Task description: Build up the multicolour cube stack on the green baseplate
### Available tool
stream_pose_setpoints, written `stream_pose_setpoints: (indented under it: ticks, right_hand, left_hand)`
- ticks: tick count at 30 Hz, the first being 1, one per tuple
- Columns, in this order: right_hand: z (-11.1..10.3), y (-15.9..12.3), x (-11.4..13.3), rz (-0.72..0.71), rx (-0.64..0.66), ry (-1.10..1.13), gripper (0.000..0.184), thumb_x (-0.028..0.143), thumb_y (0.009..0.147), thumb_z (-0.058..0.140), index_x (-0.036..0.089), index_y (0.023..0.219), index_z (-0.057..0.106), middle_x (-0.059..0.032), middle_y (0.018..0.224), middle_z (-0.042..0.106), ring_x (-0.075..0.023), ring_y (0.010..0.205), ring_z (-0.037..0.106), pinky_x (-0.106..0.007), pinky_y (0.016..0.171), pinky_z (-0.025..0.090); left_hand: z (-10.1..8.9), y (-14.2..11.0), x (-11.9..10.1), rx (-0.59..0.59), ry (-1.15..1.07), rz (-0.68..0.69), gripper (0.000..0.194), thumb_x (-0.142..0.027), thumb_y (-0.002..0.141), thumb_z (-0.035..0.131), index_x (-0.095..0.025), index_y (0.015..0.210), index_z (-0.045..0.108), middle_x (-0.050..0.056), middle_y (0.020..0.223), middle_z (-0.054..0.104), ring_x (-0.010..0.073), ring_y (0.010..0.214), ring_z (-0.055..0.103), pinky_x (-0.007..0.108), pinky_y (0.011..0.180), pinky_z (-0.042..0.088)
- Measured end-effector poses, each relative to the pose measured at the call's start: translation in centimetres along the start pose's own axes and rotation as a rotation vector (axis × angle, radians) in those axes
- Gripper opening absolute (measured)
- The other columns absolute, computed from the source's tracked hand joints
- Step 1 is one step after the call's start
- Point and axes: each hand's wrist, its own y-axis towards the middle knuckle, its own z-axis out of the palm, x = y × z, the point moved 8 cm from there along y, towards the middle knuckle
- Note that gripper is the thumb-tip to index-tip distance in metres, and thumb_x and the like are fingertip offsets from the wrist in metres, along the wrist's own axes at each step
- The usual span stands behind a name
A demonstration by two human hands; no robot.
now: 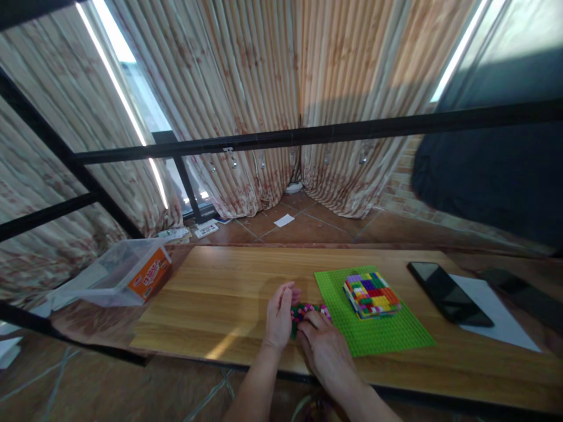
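The left hand (278, 313) stands on its edge near the bottom centre of the frame, fingers raised and loosely curved, beside a cluster of small bricks (308, 308) in pink, green, white and dark tones. The right hand (328, 346) comes over them from the near side, palm down with fingers bent; whether either hand pinches or presses a brick cannot be told. The left probably serves as a wall, keeping the bricks from sliding off while the right works at them.

Just right of the bricks, a green plate (387, 337) lies flat on the bench (229, 287). A many-coloured block (372, 294) sits on it toward its far right part, likely there because the studs give it a steady footing.

Farther right, a phone (451, 293) lies partly over white paper (497, 319), out of the hands' way. At the bottom edge, below the bench, is a round thing (316, 408) with coloured bits, too blurred to name.

A clear box (121, 272) with an orange label is at the left, beyond the bench end. A black rail (285, 138) crosses in front of the curtains (259, 70) above.
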Motion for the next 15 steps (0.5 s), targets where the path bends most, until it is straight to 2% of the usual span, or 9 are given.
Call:
stream_pose_setpoints:
  ticks: [3, 6, 11, 13, 15]
  right_hand:
    - [-1.7, 0.0, -0.2, 0.016, -0.083, 0.095, 0.023, 0.015, 0.087, 0.046, 0.021, 0.080, 0.066, -0.0054, 0.089, 0.061, -0.0185, 0.088, 0.057, -0.034, 0.085, 0.046]
    - [-4.6, -0.3, -2.0, 0.055, -0.176, 0.213, 0.023, 0.022, 0.089, 0.045, 0.023, 0.083, 0.067, -0.0056, 0.091, 0.062, -0.0175, 0.086, 0.059, -0.030, 0.079, 0.048]
    - [-10.7, -1.6, -8.8, 0.252, -0.375, 0.209, 0.025, 0.036, 0.087, 0.048, 0.023, 0.082, 0.068, -0.0060, 0.095, 0.063, -0.0184, 0.084, 0.061, -0.030, 0.074, 0.048]
    - [-11.8, -2.0, -11.3, 0.325, -0.357, 0.198, 0.028, 0.041, 0.086, 0.048, 0.023, 0.081, 0.069, -0.0049, 0.094, 0.063, -0.0171, 0.078, 0.061, -0.028, 0.066, 0.047]
    - [-12.5, -2.3, -12.8, 0.356, -0.334, 0.161, 0.030, 0.044, 0.084, 0.048, 0.023, 0.081, 0.070, -0.0046, 0.092, 0.063, -0.0169, 0.074, 0.062, -0.029, 0.064, 0.046]
  left_hand:
    - [0.0, 0.0, 0.1, 0.001, -0.001, -0.007, 0.039, -0.047, 0.087, 0.047, -0.017, 0.107, 0.061, 0.009, 0.096, 0.069, 0.0190, 0.091, 0.064, 0.033, 0.085, 0.050]
    - [0.0, 0.0, 0.2, 0.007, -0.003, -0.005, 0.040, -0.047, 0.087, 0.047, -0.017, 0.108, 0.061, 0.010, 0.098, 0.069, 0.0195, 0.094, 0.064, 0.034, 0.086, 0.049]
    - [-0.2, 0.1, 0.4, -0.003, -0.003, 0.004, 0.040, -0.047, 0.086, 0.048, -0.016, 0.108, 0.061, 0.010, 0.098, 0.069, 0.0198, 0.093, 0.064, 0.034, 0.085, 0.050]
    - [-0.2, 0.1, 0.4, 0.001, 0.001, 0.003, 0.040, -0.047, 0.086, 0.049, -0.016, 0.108, 0.062, 0.010, 0.098, 0.069, 0.0199, 0.092, 0.065, 0.034, 0.085, 0.050]
    - [-0.2, 0.1, 0.3, 0.001, 0.006, 0.005, 0.040, -0.047, 0.085, 0.050, -0.016, 0.108, 0.062, 0.010, 0.097, 0.070, 0.0198, 0.091, 0.065, 0.034, 0.085, 0.050]
